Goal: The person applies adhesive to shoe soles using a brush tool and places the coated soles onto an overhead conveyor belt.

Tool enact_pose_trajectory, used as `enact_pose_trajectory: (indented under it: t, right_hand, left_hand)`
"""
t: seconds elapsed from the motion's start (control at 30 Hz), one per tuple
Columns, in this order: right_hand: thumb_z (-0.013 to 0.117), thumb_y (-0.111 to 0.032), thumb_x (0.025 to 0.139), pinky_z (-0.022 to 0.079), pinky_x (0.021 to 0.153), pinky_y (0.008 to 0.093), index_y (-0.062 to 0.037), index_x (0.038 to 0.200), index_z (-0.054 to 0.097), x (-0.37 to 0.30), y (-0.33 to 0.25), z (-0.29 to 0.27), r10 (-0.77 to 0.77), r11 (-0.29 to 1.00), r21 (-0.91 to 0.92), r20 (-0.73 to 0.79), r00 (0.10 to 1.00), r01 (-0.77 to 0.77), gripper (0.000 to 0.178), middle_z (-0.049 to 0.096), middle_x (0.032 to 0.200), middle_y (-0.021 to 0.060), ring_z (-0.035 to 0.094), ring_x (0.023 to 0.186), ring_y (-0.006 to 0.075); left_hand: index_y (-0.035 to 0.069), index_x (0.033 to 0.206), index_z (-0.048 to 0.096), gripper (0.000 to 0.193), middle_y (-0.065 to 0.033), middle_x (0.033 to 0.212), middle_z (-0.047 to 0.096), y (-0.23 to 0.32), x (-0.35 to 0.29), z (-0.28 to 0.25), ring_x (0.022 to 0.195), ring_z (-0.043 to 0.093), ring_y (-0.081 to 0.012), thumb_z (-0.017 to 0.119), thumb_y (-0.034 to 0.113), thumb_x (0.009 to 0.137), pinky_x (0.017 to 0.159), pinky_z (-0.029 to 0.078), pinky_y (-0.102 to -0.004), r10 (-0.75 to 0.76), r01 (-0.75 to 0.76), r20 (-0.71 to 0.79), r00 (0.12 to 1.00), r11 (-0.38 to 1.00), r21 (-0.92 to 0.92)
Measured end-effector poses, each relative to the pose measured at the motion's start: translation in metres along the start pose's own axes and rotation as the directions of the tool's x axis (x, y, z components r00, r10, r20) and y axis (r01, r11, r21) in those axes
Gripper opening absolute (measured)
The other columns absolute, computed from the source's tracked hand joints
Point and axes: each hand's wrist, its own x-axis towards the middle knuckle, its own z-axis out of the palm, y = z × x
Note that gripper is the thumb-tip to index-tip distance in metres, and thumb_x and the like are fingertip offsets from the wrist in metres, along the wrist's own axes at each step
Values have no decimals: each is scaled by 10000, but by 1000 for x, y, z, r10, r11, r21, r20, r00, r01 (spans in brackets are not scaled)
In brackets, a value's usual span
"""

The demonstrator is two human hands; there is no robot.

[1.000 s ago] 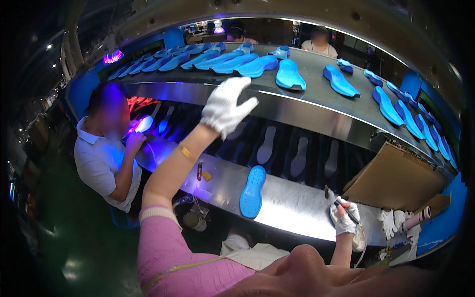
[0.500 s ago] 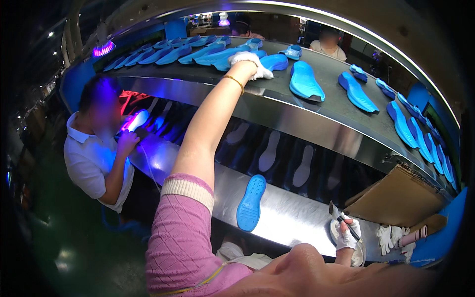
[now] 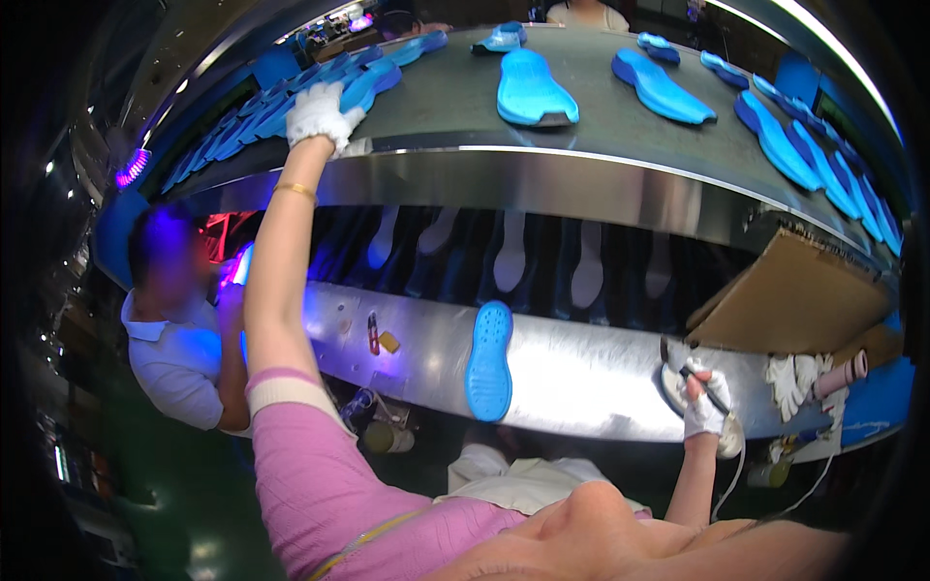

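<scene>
My left hand, in a white glove, reaches up to the dark conveyor belt. Its fingers lie stretched out against a blue shoe sole, at the edge of a crowded group of soles. My right hand, in a white glove with bare fingertips, is closed round the black handle of a brush. Beneath that hand is a pale round dish, mostly covered by it. Between my arms a blue sole lies on the metal shelf, its holed end pointing away.
More blue soles lie along the belt. A red-handled cutter and a yellow block lie on the shelf. At right are a cardboard sheet, spare gloves and a pink roll. A co-worker works at left.
My left hand has shifted left along the belt to the crowded soles. The view has moved too, showing more of the shelf. My right hand still holds the brush.
</scene>
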Motion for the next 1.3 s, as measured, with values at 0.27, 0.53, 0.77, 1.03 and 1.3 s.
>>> enact_pose_trajectory:
  t: [0.27,0.53,0.77,1.03,1.3]
  right_hand:
    - [624,30,800,487,695,258,-23,909,573,-25,-14,28,-96,994,62,178,979,86,131,634,998,128,610,742,143]
    - [664,-1,783,467,696,241,-48,917,582,-45,-29,36,-69,996,66,236,969,55,164,624,1035,119,601,758,153]
    - [679,2,775,476,693,240,-56,923,588,-56,-33,29,-76,993,105,277,958,48,183,626,1045,120,612,748,159]
    - [681,-12,778,478,698,246,-58,922,588,-58,-31,17,-41,993,118,229,973,14,177,630,997,88,618,755,154]
    - [649,15,795,460,681,240,-52,913,597,-55,-36,19,-70,983,184,247,966,24,145,630,956,86,606,731,154]
  left_hand:
    - [55,896,660,315,-161,801,630,61,-219,-57,760,592,-343,582,355,843,703,487,-389,696,-365,221,684,588,-722]
    - [-36,1412,180,875,-297,1396,310,113,-443,49,1238,399,-434,476,583,869,1015,369,-470,615,965,765,-192,-26,262]
    - [23,1118,475,304,-160,962,574,126,-468,104,577,513,-151,529,239,911,471,445,-237,483,941,859,171,-339,3]
    - [53,1109,501,300,-75,841,613,61,-398,-56,531,581,-142,578,204,862,413,412,-215,410,803,719,561,-481,-352]
    - [58,1078,522,268,-53,814,622,44,-294,-113,532,566,-103,555,252,896,413,434,-184,49,450,516,855,-563,-693]
